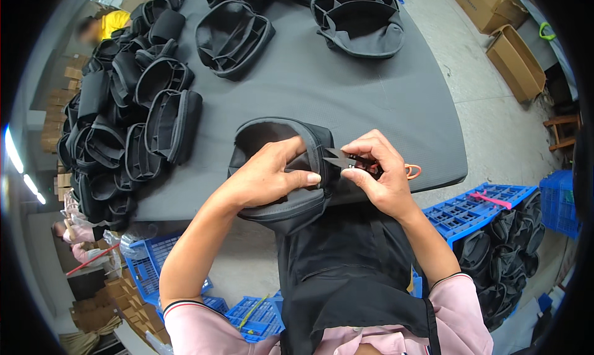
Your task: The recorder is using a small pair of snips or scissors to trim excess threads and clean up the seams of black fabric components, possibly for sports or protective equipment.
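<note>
At the near edge of the grey-covered table (396,107), a black zippered pouch (291,213) lies unzipped with its mouth up. My left hand (269,172) grips its right-hand rim, fingers inside and thumb pressed on the outer edge. In my right hand (380,172) are small thread snips (340,158), their blades parted and pointing left at the pouch's rim. An orange cord loop (413,171) sticks out behind the right hand. The pouch's inside is partly hidden by my left hand.
Many black pouches (164,129) are heaped along the table's left side. Two unzipped pouches (235,39) (359,21) stand at the far side. Blue crates (479,209) flank the table below, the right one holding more pouches. Cardboard boxes (516,64) lie on the floor at right. People work at left.
</note>
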`<state>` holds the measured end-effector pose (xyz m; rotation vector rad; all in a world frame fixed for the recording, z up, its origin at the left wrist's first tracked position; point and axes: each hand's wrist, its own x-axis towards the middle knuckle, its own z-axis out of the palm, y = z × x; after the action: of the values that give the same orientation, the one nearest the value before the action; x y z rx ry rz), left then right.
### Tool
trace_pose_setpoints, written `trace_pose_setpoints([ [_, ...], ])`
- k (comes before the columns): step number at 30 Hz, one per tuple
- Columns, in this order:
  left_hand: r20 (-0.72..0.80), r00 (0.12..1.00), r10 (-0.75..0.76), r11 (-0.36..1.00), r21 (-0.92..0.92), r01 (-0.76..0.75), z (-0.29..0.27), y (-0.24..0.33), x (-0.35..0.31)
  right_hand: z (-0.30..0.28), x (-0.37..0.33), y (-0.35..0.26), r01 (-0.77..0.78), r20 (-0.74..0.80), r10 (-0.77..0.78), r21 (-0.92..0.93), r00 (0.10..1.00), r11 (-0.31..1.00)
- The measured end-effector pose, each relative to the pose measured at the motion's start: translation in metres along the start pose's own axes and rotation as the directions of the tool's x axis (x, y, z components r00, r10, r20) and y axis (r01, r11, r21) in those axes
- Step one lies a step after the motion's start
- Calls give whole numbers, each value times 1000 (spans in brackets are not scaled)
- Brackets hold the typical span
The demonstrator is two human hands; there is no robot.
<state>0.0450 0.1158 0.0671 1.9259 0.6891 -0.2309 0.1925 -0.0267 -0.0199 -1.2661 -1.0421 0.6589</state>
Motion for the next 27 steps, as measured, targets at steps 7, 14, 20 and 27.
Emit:
trace_pose_setpoints([
  [7, 3, 992, 125, 981, -152, -123, 1, -7, -12, 8, 3, -8, 122, 18, -122, -28, 992, 992],
  [14, 38, 990, 136, 990, -39, -134, 4, -14, -10, 12, 4, -10, 297, -29, -307, -171, 951, 939],
  [20, 30, 988, 152, 988, -42, -151, 5, -12, -12, 11, 1, -9, 410, -48, -440, -287, 897, 866],
  [27, 23, 986, 165, 982, -98, -162, 2, -7, -14, 9, -1, -27, 240, -24, -252, -237, 967, 941],
])
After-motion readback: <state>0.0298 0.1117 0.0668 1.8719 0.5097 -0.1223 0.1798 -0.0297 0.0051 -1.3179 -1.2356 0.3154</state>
